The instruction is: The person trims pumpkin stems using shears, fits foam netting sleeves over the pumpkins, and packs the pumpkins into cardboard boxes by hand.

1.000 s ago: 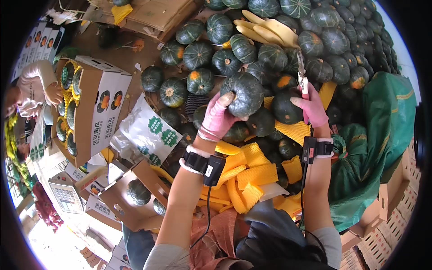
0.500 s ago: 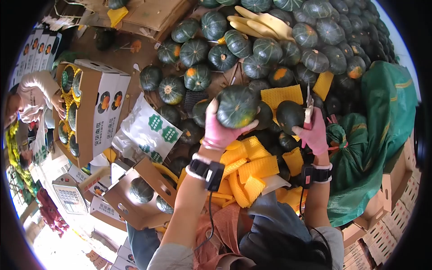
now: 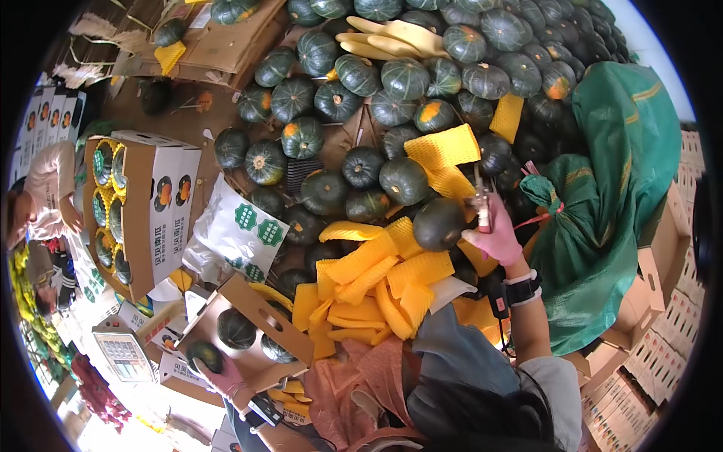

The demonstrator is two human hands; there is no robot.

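Note:
At the lower left, my left hand (image 3: pixel 223 377) in a pink glove is closed on a dark green pumpkin (image 3: pixel 204 357) at the near corner of an open cardboard box (image 3: pixel 260 316). Two more pumpkins lie inside that box, one of them (image 3: pixel 236 329) in its middle. My right hand (image 3: pixel 494 235), also gloved in pink, grips metal clippers (image 3: pixel 480 202) with the blades pointing up. Just left of it sits a dark pumpkin (image 3: pixel 439 224). Yellow foam net sleeves (image 3: pixel 369 282) are heaped between my two arms.
Many pumpkins (image 3: pixel 500 30) are piled at the top right. A green sack (image 3: pixel 602 226) lies at the right. On the left stand a filled pumpkin carton (image 3: pixel 139 211), a white printed bag (image 3: pixel 245 226) and a scale (image 3: pixel 120 354). Another person's arm (image 3: pixel 60 181) is beside the carton.
My left hand has carried a pumpkin from the pile down left to the open box. My right hand has moved slightly left and down with the clippers. The whole view has shifted.

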